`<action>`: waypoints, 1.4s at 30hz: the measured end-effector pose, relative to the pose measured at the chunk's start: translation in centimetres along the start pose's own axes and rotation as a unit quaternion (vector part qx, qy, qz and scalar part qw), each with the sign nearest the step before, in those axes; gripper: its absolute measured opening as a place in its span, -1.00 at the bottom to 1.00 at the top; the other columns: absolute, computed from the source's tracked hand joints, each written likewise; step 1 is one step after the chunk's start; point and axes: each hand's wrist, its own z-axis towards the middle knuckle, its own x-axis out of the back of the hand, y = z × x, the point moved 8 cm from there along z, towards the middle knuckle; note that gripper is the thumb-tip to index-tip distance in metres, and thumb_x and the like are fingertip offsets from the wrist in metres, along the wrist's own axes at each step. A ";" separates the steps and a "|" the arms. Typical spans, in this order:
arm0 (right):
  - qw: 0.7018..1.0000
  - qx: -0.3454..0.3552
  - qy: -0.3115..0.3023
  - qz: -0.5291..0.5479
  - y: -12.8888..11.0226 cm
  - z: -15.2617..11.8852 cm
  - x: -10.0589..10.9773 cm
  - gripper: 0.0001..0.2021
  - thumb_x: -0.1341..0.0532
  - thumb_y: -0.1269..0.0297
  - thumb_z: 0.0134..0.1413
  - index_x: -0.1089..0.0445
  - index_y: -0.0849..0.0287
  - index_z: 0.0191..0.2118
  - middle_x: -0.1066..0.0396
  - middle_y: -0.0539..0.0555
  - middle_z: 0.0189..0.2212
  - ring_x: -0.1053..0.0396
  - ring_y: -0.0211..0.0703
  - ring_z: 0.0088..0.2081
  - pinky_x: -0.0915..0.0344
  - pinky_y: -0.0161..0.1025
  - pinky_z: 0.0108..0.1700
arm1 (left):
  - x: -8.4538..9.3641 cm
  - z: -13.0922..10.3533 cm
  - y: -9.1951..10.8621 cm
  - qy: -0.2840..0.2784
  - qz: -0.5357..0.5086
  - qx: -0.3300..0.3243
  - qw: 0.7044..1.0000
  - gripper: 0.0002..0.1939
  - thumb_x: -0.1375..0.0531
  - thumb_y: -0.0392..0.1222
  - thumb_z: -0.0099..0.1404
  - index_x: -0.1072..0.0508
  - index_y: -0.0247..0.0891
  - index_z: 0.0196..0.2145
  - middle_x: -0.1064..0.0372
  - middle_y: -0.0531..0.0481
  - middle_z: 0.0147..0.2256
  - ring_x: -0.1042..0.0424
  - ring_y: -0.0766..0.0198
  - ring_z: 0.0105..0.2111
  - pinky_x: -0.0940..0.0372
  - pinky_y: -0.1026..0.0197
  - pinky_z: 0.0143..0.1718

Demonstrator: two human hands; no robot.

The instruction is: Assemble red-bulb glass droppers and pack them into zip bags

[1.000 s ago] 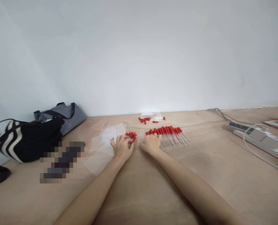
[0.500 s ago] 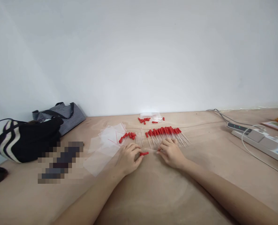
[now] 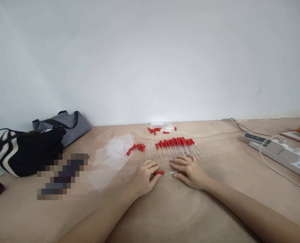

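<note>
My left hand (image 3: 144, 178) pinches a red rubber dropper bulb (image 3: 159, 172) between thumb and fingers, its open end facing right. In my right hand (image 3: 192, 172) a clear glass dropper tube (image 3: 170, 173) points left, its end at or very near the bulb's mouth; I cannot tell whether it is inside. Just beyond the hands lies a slanted row of droppers with red bulbs (image 3: 179, 141) on clear tubes. Left of that row are several bare glass tubes (image 3: 148, 152). A small cluster of loose red bulbs (image 3: 139, 146) lies further left, partly over clear plastic bags (image 3: 118, 148).
More red bulbs (image 3: 155, 130) lie near the wall beside a clear packet (image 3: 161, 124). At left stand a striped bag (image 3: 76, 125) and a black bag (image 3: 38, 148), with a pixelated dark object (image 3: 66, 175) in front. A power strip (image 3: 278, 155) with cables sits at right.
Both hands have come slightly nearer to me. The glass tube now lines up with the bulb, their ends meeting or nearly so, where a gap showed before.
</note>
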 end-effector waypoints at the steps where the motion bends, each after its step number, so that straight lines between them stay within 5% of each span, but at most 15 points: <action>1: 1.000 -0.002 -0.003 0.001 -0.1 0.1 -0.3 -0.74 -0.06 0.14 0.09 -0.36 -0.02 -0.12 -0.34 0.06 -0.08 -0.17 -0.06 0.00 0.09 0.05 0.00 | -0.3 0.0 -0.1 -0.006 0.007 0.005 1.000 -0.78 -0.11 -0.21 0.17 -0.42 -0.22 -0.20 -0.38 -0.07 -0.16 -0.28 0.12 -0.11 -0.18 0.02 -0.10; 8: 0.997 0.006 0.043 0.059 -0.3 0.5 -0.6 -0.83 -0.10 0.28 0.08 -0.44 -0.03 -0.32 -0.40 0.00 -0.16 -0.20 -0.10 -0.01 0.01 -0.02 -0.02 | -0.3 0.3 0.2 -0.010 0.024 0.023 0.999 -0.87 -0.12 -0.19 0.19 -0.47 -0.11 -0.33 -0.45 0.05 -0.26 -0.31 0.16 -0.16 -0.06 0.01 -0.13; 19: 0.985 0.014 0.172 0.029 -1.4 -0.2 1.1 -0.86 -0.08 0.34 0.08 -0.38 0.08 -0.40 -0.45 -0.02 -0.27 -0.29 -0.16 -0.10 0.20 -0.01 0.07 | 0.4 0.3 0.5 0.020 0.020 0.037 0.999 -0.83 -0.03 -0.31 0.25 -0.39 -0.13 -0.30 -0.46 0.11 -0.33 -0.34 0.24 -0.23 0.23 -0.05 0.00; 27: 0.981 0.021 0.177 0.070 -2.9 -0.3 1.1 -0.87 -0.06 0.39 0.08 -0.32 0.14 -0.42 -0.44 -0.05 -0.37 -0.36 -0.28 -0.31 0.21 -0.01 0.08 | 0.7 0.2 0.6 0.049 0.010 0.030 0.998 -0.83 -0.02 -0.29 0.26 -0.40 -0.14 -0.30 -0.47 0.09 -0.37 -0.36 0.25 -0.29 0.21 -0.03 -0.01; 36: 0.976 0.083 0.203 -0.011 -5.0 -0.3 1.1 -0.78 0.05 0.57 0.08 -0.28 0.23 -0.30 -0.41 0.14 -0.28 -0.30 -0.20 -0.12 0.09 0.00 0.05 | 1.0 0.1 0.3 0.087 -0.005 0.031 0.996 -0.85 -0.06 -0.23 0.24 -0.42 -0.13 -0.29 -0.44 0.10 -0.44 -0.36 0.28 -0.33 0.15 0.04 -0.05; 42: 0.977 0.068 0.203 -0.017 -4.4 -0.4 1.0 -0.64 0.08 0.63 0.00 -0.29 0.23 -0.14 -0.32 0.17 -0.19 -0.32 -0.33 -0.38 0.03 -0.05 -0.03 | 1.2 0.1 0.6 0.093 -0.019 0.026 0.995 -0.85 -0.07 -0.23 0.24 -0.43 -0.12 -0.31 -0.45 0.11 -0.45 -0.35 0.28 -0.34 0.18 0.03 -0.04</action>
